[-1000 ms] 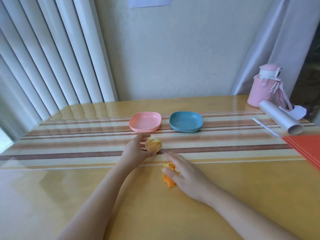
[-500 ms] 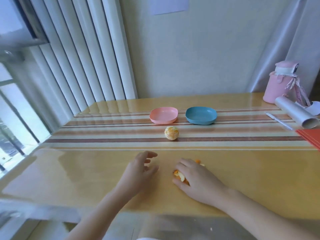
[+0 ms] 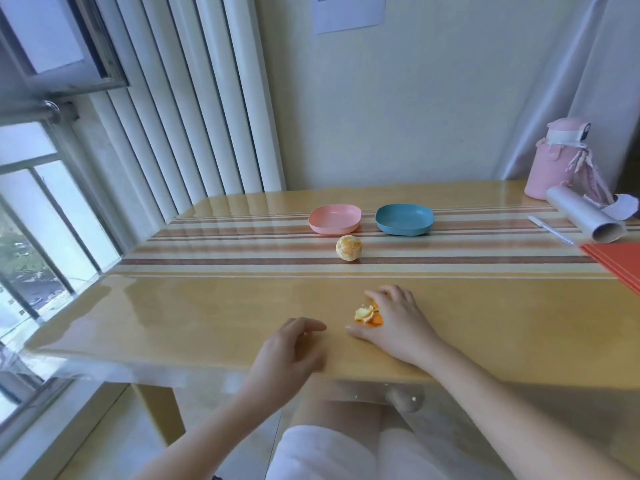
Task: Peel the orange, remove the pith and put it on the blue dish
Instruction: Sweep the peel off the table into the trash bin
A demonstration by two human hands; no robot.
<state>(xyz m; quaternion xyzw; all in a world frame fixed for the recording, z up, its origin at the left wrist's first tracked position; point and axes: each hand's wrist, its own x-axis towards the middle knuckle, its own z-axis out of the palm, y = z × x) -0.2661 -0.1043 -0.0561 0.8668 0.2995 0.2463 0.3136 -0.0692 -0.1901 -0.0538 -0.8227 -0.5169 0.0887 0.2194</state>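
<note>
The peeled orange (image 3: 349, 248) sits alone on the striped part of the table, just in front of the pink dish (image 3: 334, 219). The blue dish (image 3: 404, 219) stands to the right of the pink one and holds nothing. A small pile of orange peel (image 3: 366, 314) lies near the table's front edge. My right hand (image 3: 398, 323) rests against the peel, with thumb and fingers relaxed around its right side. My left hand (image 3: 287, 351) hovers at the front edge with loosely bent fingers, holding nothing.
At the back right of the table stand a pink bottle (image 3: 554, 161), a rolled paper tube (image 3: 585, 216), a pen (image 3: 550, 230) and a red folder (image 3: 616, 261). White vertical blinds (image 3: 180, 116) and a window (image 3: 31, 216) line the left side.
My left hand let go of the orange and drew back to the front edge. My right hand pulled the peel nearer to me. The view backed away from the table.
</note>
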